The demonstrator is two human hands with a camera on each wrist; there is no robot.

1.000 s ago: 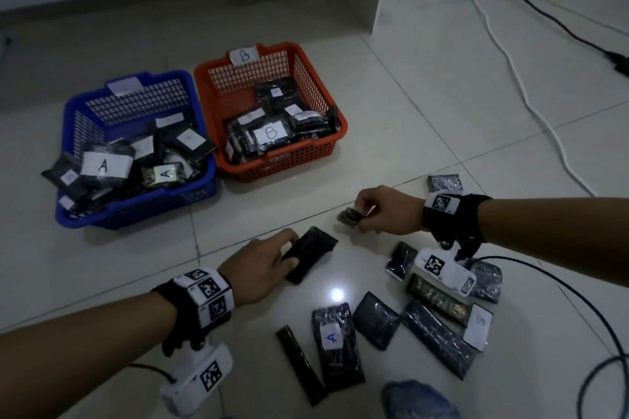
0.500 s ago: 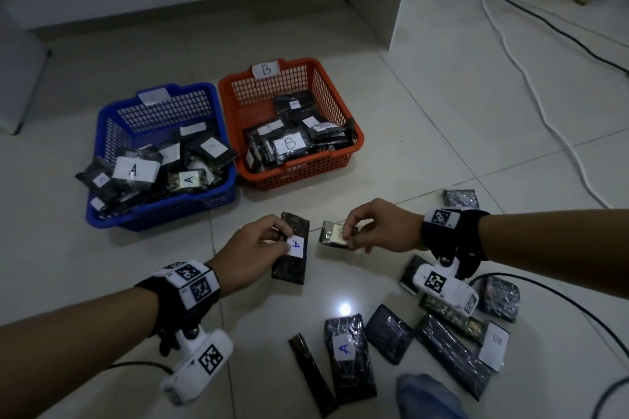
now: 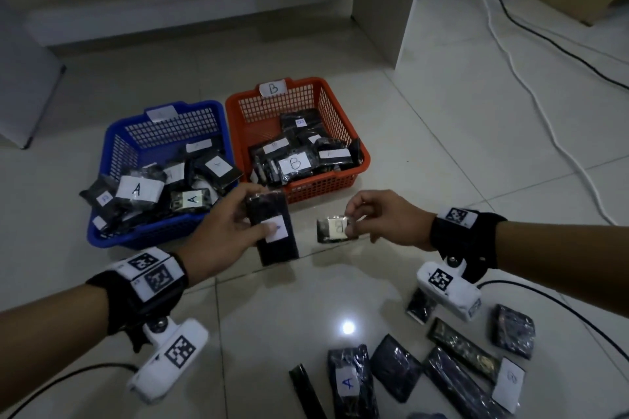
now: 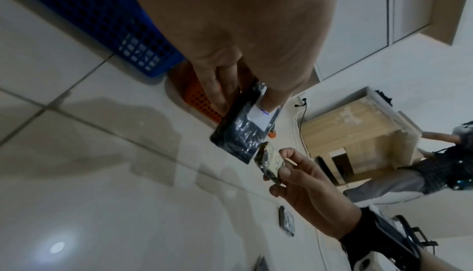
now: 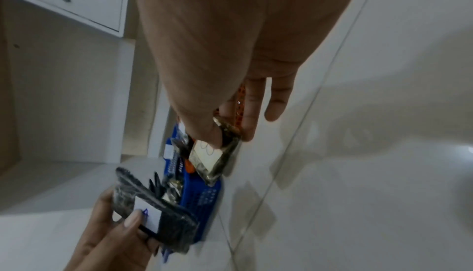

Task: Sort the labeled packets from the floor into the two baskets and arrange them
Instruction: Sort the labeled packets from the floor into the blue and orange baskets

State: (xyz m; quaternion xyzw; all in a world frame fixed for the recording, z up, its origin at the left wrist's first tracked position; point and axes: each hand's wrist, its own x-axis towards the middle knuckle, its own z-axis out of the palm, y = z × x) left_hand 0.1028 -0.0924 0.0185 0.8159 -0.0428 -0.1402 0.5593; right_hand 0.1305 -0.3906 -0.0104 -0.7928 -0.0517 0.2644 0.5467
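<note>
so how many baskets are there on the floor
2. A blue basket on the left with A-labelled packets in it, and an orange basket touching its right side with B-labelled packets. No others show.

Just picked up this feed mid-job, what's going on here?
A person is sorting labelled packets off the floor. The left hand holds a long dark packet marked A, near the blue basket of A packets. The right hand pinches a small packet marked B in front of the orange basket tagged B. Neither is dropped in yet. More packets lie on the floor.
</note>
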